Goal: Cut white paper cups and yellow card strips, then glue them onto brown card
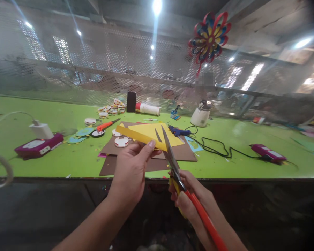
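Note:
My left hand (132,167) pinches a yellow paper strip (136,134) between thumb and fingers. In my right hand (191,195) is a pair of scissors (174,164) with red handles, its blades spread apart around the strip's right end. Yellow-coloured bits show at the fingers of that hand; I cannot make out whether they are paper or part of the handle. Behind the strip lies a yellow paper sheet (157,130) on brown card sheets (149,164). White round paper pieces (121,141) rest at the left of the card.
Orange-handled scissors (104,126) lie beside a tape roll (97,133) and blue paper discs (84,131). Purple power strips (39,146) stand left and right. A blue glue gun (179,131) trails a black cord. Behind are a white jug (200,115) and a white bottle (149,109).

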Motion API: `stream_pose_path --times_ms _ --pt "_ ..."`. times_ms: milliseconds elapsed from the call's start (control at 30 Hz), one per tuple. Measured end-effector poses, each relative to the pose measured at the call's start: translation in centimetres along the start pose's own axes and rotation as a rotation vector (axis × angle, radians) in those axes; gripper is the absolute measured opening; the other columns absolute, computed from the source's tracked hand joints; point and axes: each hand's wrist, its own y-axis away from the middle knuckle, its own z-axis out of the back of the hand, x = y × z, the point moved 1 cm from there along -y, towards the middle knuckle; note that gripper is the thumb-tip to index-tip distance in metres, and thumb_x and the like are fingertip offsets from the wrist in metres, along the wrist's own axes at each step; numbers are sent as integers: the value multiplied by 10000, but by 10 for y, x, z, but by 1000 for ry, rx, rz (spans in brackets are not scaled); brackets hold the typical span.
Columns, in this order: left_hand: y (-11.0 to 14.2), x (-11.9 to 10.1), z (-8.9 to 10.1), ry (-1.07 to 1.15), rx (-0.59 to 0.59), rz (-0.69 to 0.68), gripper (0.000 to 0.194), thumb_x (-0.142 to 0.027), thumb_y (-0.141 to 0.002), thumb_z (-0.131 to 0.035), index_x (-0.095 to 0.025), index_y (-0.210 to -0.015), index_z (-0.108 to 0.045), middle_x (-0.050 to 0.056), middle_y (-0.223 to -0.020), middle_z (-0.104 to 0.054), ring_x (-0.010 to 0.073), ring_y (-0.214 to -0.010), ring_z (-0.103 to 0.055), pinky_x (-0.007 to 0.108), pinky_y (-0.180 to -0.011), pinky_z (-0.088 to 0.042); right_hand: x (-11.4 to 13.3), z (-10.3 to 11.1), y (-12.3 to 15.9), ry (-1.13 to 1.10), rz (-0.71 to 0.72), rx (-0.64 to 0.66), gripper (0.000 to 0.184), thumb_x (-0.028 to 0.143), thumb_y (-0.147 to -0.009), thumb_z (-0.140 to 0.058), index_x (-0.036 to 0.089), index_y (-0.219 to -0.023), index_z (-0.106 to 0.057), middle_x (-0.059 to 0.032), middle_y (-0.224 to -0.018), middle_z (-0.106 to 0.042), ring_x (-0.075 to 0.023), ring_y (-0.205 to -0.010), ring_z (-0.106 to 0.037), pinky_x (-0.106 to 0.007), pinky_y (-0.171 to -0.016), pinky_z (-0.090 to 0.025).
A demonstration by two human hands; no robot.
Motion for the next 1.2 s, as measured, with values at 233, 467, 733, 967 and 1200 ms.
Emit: stream_pose_path --times_ms 233,467,733,967,1200 --pt "-3 1 1 -29 14 -4 192 -244 -683 -777 -144 -843 -740 75 -963 -734 201 -892 -667 320 -819 -537 -8 1 -1 16 -38 -4 517 640 -811 -523 216 -1105 -553 -11 -763 -577 -133 -570 -519 -236 -511 -425" --pt "-2 -2 2 -84 17 16 165 -252 -675 -774 -140 -789 -732 72 -894 -728 175 -786 -653 305 -753 -528 -1 4 2 63 -22 18 480 600 -837 -517 218 -1128 -542 -13 -795 -587 -143 -647 -542 -237 -581 -452" --pt "-4 -2 5 -123 23 0 170 -253 -687 -773 -139 -811 -749 85 -948 -734 173 -788 -658 295 -734 -532 1 10 0 104 7 82 397 510 -856 -552 217 -1122 -524 -21 -865 -595 -163 -783 -566 -229 -688 -480" --pt "-3 -3 5 -130 64 12 157 -239 -710 -762 -153 -841 -751 63 -920 -737 166 -828 -656 260 -718 -534 -3 16 0 158 56 160 356 476 -895 -517 213 -1133 -479 -17 -838 -559 -174 -819 -581 -228 -674 -484" --pt "-5 -3 5 -160 68 20 143 -245 -716 -759 -128 -795 -739 57 -816 -725 129 -682 -621 292 -726 -535 -3 13 1 143 42 128 320 456 -886 -531 232 -1112 -501 2 -832 -561 -148 -757 -550 -216 -667 -469"
